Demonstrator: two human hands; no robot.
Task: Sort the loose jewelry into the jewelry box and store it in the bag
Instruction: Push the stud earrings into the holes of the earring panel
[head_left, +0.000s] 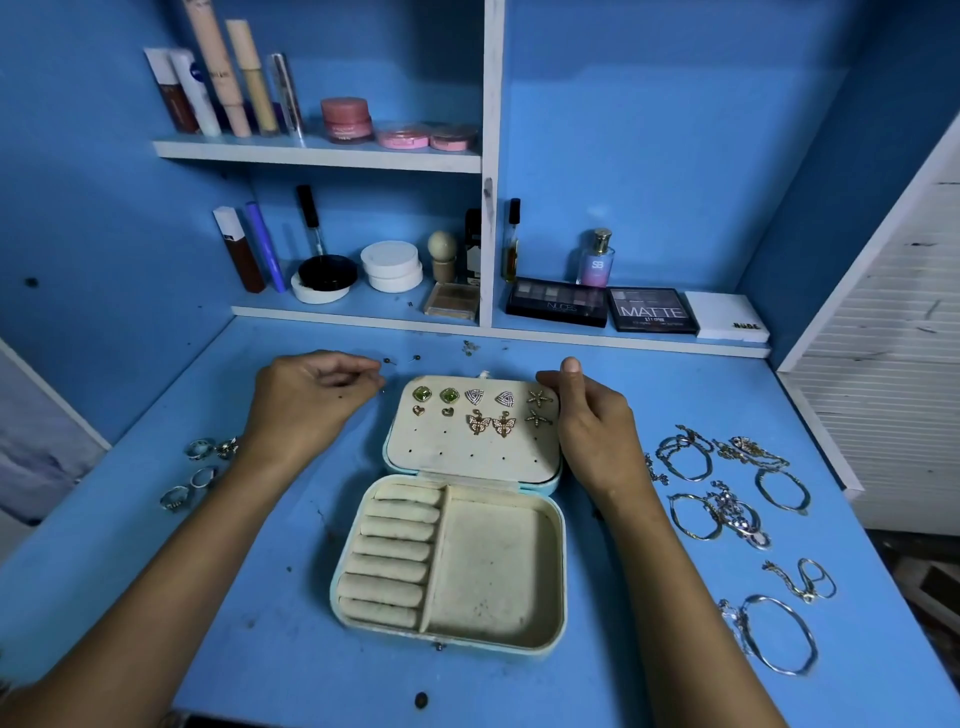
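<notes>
Jewelry box (457, 519) open on blue desk (156, 571) — right hand (592, 421) grips lid, left hand (306, 400) loosely curled.

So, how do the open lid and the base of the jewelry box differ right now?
The lid is a flat panel with small holes, and pairs of earrings are pinned across its top rows. The base has no jewelry; it is split into ring rolls on the left and an open tray on the right. The right hand holds the lid's edge; nothing touches the base. Both are lined cream.
</notes>
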